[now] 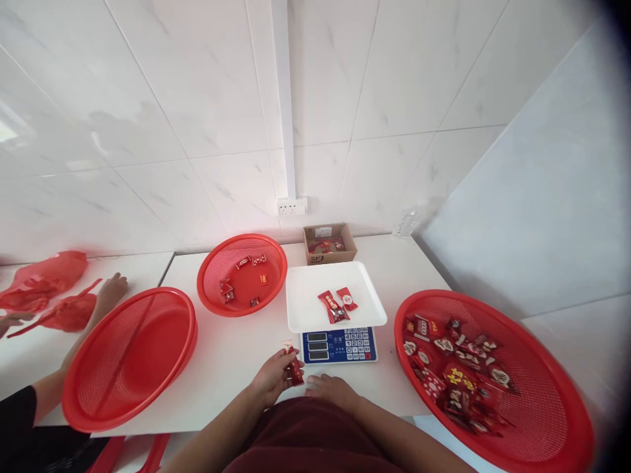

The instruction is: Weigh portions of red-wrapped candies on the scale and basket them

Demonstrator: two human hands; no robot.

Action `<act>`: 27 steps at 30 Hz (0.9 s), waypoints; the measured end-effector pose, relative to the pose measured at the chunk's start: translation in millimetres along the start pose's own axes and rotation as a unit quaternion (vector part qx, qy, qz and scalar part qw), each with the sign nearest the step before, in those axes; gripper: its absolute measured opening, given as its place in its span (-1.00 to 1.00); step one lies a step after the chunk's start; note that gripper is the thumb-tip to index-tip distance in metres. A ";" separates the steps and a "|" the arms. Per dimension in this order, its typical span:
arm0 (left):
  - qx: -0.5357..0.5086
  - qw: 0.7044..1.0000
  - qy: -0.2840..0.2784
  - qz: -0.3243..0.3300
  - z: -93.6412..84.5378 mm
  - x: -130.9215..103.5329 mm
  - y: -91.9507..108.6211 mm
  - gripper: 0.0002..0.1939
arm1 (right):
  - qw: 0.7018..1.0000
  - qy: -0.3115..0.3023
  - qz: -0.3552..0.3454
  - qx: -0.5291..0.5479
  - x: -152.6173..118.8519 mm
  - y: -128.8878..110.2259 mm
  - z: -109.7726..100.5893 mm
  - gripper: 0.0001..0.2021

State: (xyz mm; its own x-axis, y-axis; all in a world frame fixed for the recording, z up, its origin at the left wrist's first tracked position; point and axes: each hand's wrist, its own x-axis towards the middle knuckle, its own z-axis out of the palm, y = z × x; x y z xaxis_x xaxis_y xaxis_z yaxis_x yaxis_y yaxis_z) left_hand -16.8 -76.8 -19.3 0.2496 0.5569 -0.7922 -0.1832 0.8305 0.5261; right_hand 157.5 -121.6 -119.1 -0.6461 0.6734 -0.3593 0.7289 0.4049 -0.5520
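Note:
My left hand (271,379) is closed around a small red snack packet (296,374), held upright at the table's front edge. Close beside it, my right hand (332,391) lies on the table edge with fingers extended and nothing visible in it. Just beyond both hands stands a digital scale (338,346) with a blue keypad and a white tray (304,309). On that tray lie a longer red snack packet (334,307) and a smaller red-and-white packet (348,299). To my right, a large red basket (552,401) holds many mixed red snack packets (461,374).
Behind the scale is a cardboard box (318,257) with red packets inside. A red basket (210,272) with several packets stands back left, another red basket (148,368) nearer. Further left, a co-worker's hands (112,289) are by red bags (54,279). A clear plastic container (407,223) sits back right.

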 end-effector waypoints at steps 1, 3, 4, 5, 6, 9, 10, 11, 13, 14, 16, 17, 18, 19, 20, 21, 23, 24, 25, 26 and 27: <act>0.001 1.000 0.000 -0.001 0.0 -0.1 -0.2 -0.79 | 1.000 -0.010 0.015 0.005 1.2 0.6 1.3 -0.75; 0.002 1.000 0.001 -0.005 -0.2 -0.1 -0.6 -0.78 | 0.998 -0.028 0.045 0.019 0.9 1.8 2.8 -0.78; 0.003 1.000 0.001 -0.007 -0.4 0.0 -0.8 -0.78 | 0.998 -0.032 0.058 0.025 -0.9 2.2 2.8 -0.80; 0.003 1.000 0.000 -0.007 -0.8 0.0 -1.0 -0.79 | 0.997 -0.033 0.067 0.031 -3.6 2.3 1.8 -0.81; 0.004 1.000 -0.001 -0.007 -1.3 -0.1 -1.1 -0.79 | 0.996 -0.034 0.073 0.032 -7.3 2.1 -0.2 -0.82; 0.005 1.000 -0.007 0.000 -3.1 -0.7 -0.8 -0.78 | 0.990 0.019 0.105 0.095 -21.3 0.1 -16.4 -0.89; 0.007 1.000 -0.009 0.001 -3.7 -1.0 -0.6 -0.78 | 0.979 0.059 0.124 0.147 -25.9 -0.2 -25.8 -0.92; 0.009 1.000 -0.009 0.001 -4.1 -1.4 -0.2 -0.77 | 0.961 0.109 0.145 0.207 -30.2 0.2 -37.3 -0.92; 0.016 1.000 -0.007 -0.003 -4.1 -2.3 0.7 -0.77 | 0.907 0.220 0.188 0.306 -37.0 5.1 -64.9 -0.84; 0.020 1.000 -0.008 -0.005 -3.6 -2.9 1.2 -0.77 | 0.882 0.272 0.206 0.326 -39.6 10.0 -79.7 -0.80; 0.026 1.000 -0.012 -0.007 -1.6 -3.9 2.4 -0.77 | 0.837 0.353 0.260 0.328 -43.3 23.8 -107.0 -0.73; 0.029 0.999 -0.016 -0.007 -0.2 -4.2 3.0 -0.78 | 0.823 0.377 0.291 0.310 -44.2 31.9 -118.2 -0.72; 0.031 0.999 -0.020 -0.005 1.1 -4.4 3.6 -0.78 | 0.814 0.391 0.319 0.289 -44.4 40.0 -127.3 -0.73; 0.032 0.999 -0.025 -0.003 2.3 -4.4 4.1 -0.78 | 0.812 0.394 0.340 0.264 -43.5 47.2 -134.3 -0.75; 0.032 0.999 -0.028 0.000 3.2 -4.2 4.3 -0.78 | 0.818 0.385 0.354 0.239 -41.5 53.0 -139.4 -0.77; 0.031 0.999 -0.030 0.002 3.7 -3.8 4.4 -0.77 | 0.829 0.368 0.361 0.216 -38.1 57.1 -143.0 -0.79; 0.026 0.999 -0.028 0.004 3.3 -2.7 3.8 -0.75 | 0.854 0.328 0.362 0.181 -28.0 59.8 -147.8 -0.82; 0.023 0.999 -0.026 0.003 2.5 -2.3 3.2 -0.75 | 0.861 0.316 0.359 0.174 -22.0 58.9 -149.7 -0.82; 0.021 0.999 -0.024 0.002 1.3 -2.1 2.7 -0.74 | 0.863 0.314 0.354 0.175 -16.0 57.3 -151.6 -0.81; 0.019 1.000 -0.024 0.001 -0.1 -2.2 2.3 -0.74 | 0.862 0.320 0.349 0.181 -10.5 55.5 -153.5 -0.79; 0.017 1.000 -0.024 0.002 -1.7 -2.5 1.9 -0.74 | 0.860 0.328 0.344 0.187 -6.1 54.1 -155.0 -0.77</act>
State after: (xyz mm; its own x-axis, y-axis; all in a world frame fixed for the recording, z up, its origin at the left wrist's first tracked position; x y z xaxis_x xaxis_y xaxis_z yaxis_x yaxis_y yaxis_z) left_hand -19.4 -76.6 -16.8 0.2953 0.5595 -0.7745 -0.1512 0.8278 0.5403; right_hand 235.9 -7.9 -30.1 0.2652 0.9274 -0.2638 0.6844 -0.3738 -0.6260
